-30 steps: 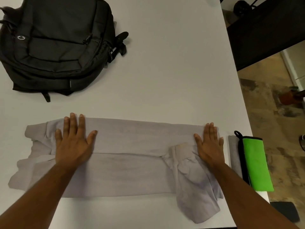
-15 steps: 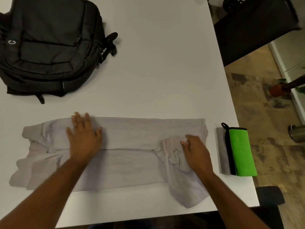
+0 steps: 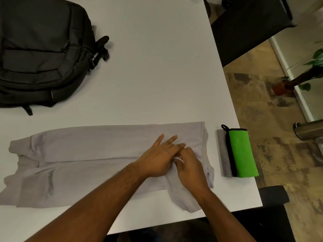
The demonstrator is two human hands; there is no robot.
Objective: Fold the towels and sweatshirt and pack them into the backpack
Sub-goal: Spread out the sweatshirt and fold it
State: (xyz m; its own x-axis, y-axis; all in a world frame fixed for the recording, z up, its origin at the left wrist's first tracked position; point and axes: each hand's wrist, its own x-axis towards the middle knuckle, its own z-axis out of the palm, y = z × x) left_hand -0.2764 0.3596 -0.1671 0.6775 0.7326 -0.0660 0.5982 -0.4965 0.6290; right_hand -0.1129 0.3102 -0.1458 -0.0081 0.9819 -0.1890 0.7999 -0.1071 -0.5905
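A light grey sweatshirt (image 3: 83,154) lies folded lengthwise across the near part of the white table (image 3: 157,67). One sleeve trails toward the near edge at its right end. My left hand (image 3: 157,158) lies flat on the sweatshirt's right part, fingers straight. Right beside it, my right hand (image 3: 189,165) curls its fingers on the sleeve's cuff. Two folded towels, a green one (image 3: 242,152) stacked on a grey one (image 3: 222,151), rest by the table's right edge. The black backpack (image 3: 40,49) lies zipped at the far left.
The table's right edge runs close to the towels, and its near edge lies just below the sleeve. A dark chair (image 3: 272,194) stands at the near right corner. Beyond are a patterned floor, a potted plant (image 3: 286,84) and a metal bin (image 3: 307,130).
My left hand slid from the sweatshirt's left part across to the right, meeting my right hand at the cuff. My right hand shifted inward and its fingers curled on the sleeve.
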